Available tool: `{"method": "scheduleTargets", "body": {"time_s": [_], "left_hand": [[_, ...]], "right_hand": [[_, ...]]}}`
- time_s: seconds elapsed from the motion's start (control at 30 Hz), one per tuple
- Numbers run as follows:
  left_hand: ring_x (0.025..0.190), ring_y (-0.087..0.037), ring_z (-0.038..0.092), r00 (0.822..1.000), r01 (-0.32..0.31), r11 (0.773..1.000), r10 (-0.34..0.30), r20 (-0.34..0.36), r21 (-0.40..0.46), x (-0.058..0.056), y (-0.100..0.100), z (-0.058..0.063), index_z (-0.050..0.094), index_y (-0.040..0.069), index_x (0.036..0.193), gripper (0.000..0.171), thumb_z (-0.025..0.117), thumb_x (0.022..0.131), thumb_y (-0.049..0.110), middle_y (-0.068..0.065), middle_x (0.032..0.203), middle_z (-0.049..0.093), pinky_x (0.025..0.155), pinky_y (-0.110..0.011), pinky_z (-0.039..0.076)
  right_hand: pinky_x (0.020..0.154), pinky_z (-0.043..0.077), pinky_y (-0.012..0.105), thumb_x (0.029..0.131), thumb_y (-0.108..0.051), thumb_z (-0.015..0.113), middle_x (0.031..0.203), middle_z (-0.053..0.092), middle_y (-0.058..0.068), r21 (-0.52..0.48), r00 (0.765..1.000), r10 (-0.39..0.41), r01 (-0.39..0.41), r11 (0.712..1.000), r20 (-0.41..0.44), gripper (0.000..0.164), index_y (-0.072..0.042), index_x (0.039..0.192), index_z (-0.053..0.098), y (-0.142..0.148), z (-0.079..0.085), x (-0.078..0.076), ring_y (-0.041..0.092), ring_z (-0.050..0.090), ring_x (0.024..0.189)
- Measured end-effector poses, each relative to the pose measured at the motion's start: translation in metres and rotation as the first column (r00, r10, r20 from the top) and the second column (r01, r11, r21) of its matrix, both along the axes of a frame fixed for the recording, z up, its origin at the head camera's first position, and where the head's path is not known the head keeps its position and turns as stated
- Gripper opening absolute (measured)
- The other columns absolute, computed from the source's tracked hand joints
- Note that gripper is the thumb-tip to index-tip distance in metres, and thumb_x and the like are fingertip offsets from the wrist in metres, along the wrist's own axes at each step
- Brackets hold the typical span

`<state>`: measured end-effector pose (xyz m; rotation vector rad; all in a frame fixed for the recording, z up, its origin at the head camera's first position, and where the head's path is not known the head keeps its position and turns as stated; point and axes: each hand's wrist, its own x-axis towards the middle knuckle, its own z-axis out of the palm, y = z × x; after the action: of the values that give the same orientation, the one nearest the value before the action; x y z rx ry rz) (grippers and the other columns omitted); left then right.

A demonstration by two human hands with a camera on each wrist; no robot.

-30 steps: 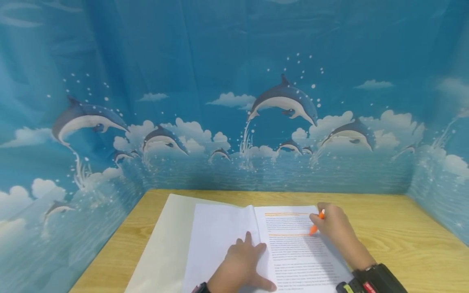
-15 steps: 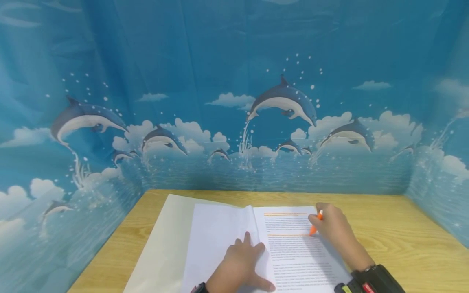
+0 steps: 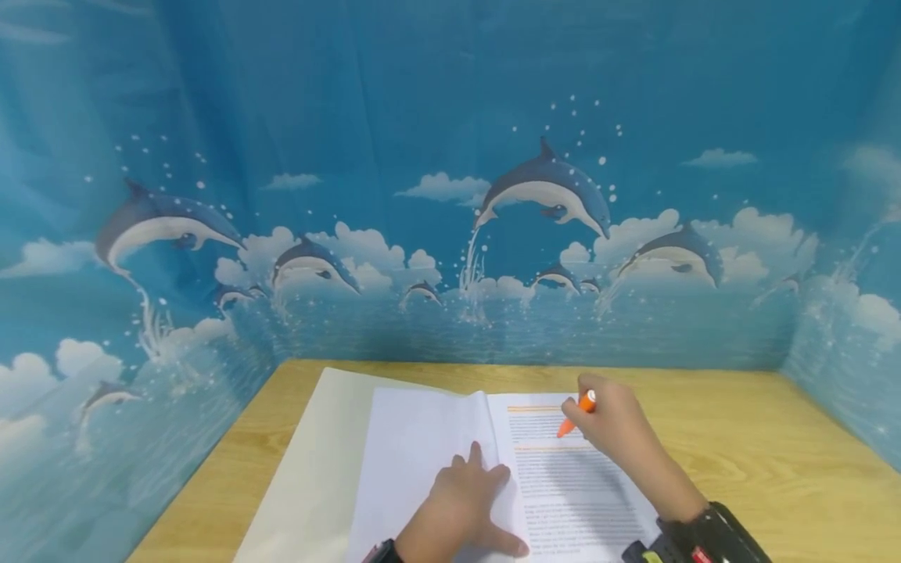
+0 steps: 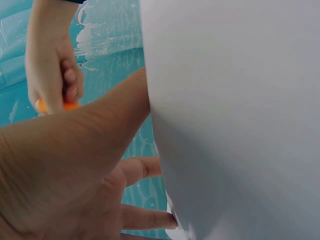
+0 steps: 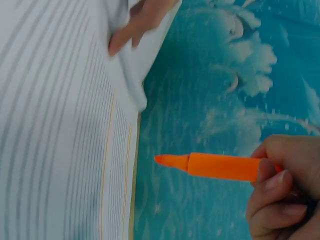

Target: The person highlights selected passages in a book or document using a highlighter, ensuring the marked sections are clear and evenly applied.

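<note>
Now further left, the right hand (image 3: 612, 410) grips a slim orange highlighter (image 5: 220, 166); left hand (image 3: 468, 500) spread on white pages (image 3: 422, 434), near edge unseen.

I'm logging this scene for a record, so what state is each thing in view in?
Orange highlighter: uncapped, gripped
Right hand: curled round the highlighter
Left hand: fingers spread, resting on the booklet
Booklet: open
Left page: blank where visible
Right page: printed, partly marked in orange
Cream sheet: flat, jutting out left of the pages
Backdrop: hanging, lightly creased
</note>
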<state>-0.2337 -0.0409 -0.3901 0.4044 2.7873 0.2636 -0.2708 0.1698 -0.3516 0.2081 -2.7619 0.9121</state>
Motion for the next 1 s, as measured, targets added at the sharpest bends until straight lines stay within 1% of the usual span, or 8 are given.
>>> {"method": "scheduleTargets", "body": {"time_s": [0.1, 0.17, 0.23, 0.3, 0.37, 0.6, 0.77, 1.0], "left_hand": [[0.121, -0.041, 0.043, 1.000, 0.008, 0.999, -0.008, 0.005, -0.033, -0.001, 0.000, 0.001, 0.053, 0.028, 0.129, 0.093, 0.072, 0.049, 0.072, -0.019, 0.143, 0.037, 0.092, -0.054, 0.041], [0.120, -0.041, 0.044, 0.999, 0.035, 0.998, -0.036, -0.018, -0.055, 0.000, 0.000, 0.001, 0.053, 0.028, 0.129, 0.092, 0.071, 0.051, 0.074, -0.019, 0.142, 0.039, 0.091, -0.053, 0.042], [0.118, -0.040, 0.046, 0.997, 0.064, 0.996, -0.066, -0.047, -0.060, 0.001, 0.000, 0.001, 0.053, 0.027, 0.128, 0.091, 0.070, 0.052, 0.075, -0.020, 0.141, 0.040, 0.089, -0.051, 0.043], [0.116, -0.039, 0.047, 0.994, 0.082, 0.995, -0.086, -0.067, -0.061, 0.002, 0.000, 0.000, 0.053, 0.026, 0.128, 0.090, 0.069, 0.054, 0.074, -0.021, 0.140, 0.041, 0.088, -0.050, 0.044], [0.116, -0.039, 0.047, 0.995, 0.079, 0.996, -0.082, -0.062, -0.049, 0.002, 0.000, 0.001, 0.053, 0.027, 0.128, 0.089, 0.070, 0.054, 0.074, -0.021, 0.139, 0.042, 0.088, -0.050, 0.044], [0.117, -0.037, 0.047, 0.997, 0.066, 0.994, -0.070, -0.044, -0.089, -0.001, 0.005, 0.003, 0.051, 0.032, 0.130, 0.093, 0.070, 0.050, 0.075, -0.019, 0.141, 0.041, 0.090, -0.049, 0.044], [0.116, -0.037, 0.048, 0.996, 0.063, 0.990, -0.070, -0.053, -0.124, -0.002, 0.005, 0.002, 0.050, 0.032, 0.131, 0.096, 0.069, 0.048, 0.076, -0.018, 0.141, 0.040, 0.089, -0.048, 0.044], [0.115, -0.038, 0.049, 0.996, 0.059, 0.993, -0.065, -0.057, -0.100, -0.001, 0.001, 0.002, 0.052, 0.029, 0.129, 0.094, 0.070, 0.049, 0.075, -0.019, 0.140, 0.041, 0.089, -0.049, 0.044]], "right_hand": [[0.041, 0.037, 0.023, 0.082, -0.010, 0.062, 0.054, 0.043, 0.000, -0.047, 0.998, 0.069, -0.068, 0.997, 0.013, 0.012, -0.009, 0.074, 0.053, -0.019, 0.000, 0.000, 0.012, 0.042, 0.041], [0.040, 0.036, 0.023, 0.081, -0.008, 0.062, 0.053, 0.045, 0.000, -0.074, 0.994, 0.104, -0.103, 0.992, 0.016, 0.012, -0.010, 0.072, 0.053, -0.029, -0.004, -0.002, 0.011, 0.043, 0.040], [0.039, 0.034, 0.023, 0.080, -0.006, 0.061, 0.051, 0.043, -0.001, -0.088, 0.992, 0.123, -0.121, 0.989, 0.022, 0.014, -0.010, 0.070, 0.052, -0.037, -0.009, -0.003, 0.010, 0.040, 0.039], [0.039, 0.031, 0.021, 0.079, -0.006, 0.060, 0.050, 0.039, -0.002, -0.089, 0.992, 0.123, -0.120, 0.989, 0.029, 0.017, -0.011, 0.067, 0.050, -0.042, -0.014, -0.005, 0.008, 0.036, 0.039], [0.041, 0.030, 0.021, 0.079, -0.006, 0.060, 0.050, 0.036, -0.003, -0.087, 0.993, 0.111, -0.107, 0.990, 0.046, 0.017, -0.011, 0.067, 0.049, -0.044, -0.018, -0.005, 0.008, 0.034, 0.040], [0.044, 0.037, 0.024, 0.080, -0.009, 0.062, 0.055, 0.052, 0.001, -0.101, 0.993, 0.064, -0.054, 0.993, 0.096, 0.011, -0.010, 0.072, 0.054, -0.042, -0.025, -0.010, 0.012, 0.049, 0.046], [0.045, 0.040, 0.024, 0.079, -0.008, 0.062, 0.057, 0.054, 0.000, -0.104, 0.993, 0.085, -0.076, 0.992, 0.078, 0.009, -0.010, 0.074, 0.055, -0.043, -0.028, -0.013, 0.012, 0.051, 0.047], [0.044, 0.039, 0.024, 0.080, -0.009, 0.062, 0.056, 0.054, 0.000, -0.118, 0.991, 0.082, -0.070, 0.991, 0.105, 0.009, -0.010, 0.074, 0.056, -0.045, -0.030, -0.013, 0.013, 0.051, 0.047]]}}
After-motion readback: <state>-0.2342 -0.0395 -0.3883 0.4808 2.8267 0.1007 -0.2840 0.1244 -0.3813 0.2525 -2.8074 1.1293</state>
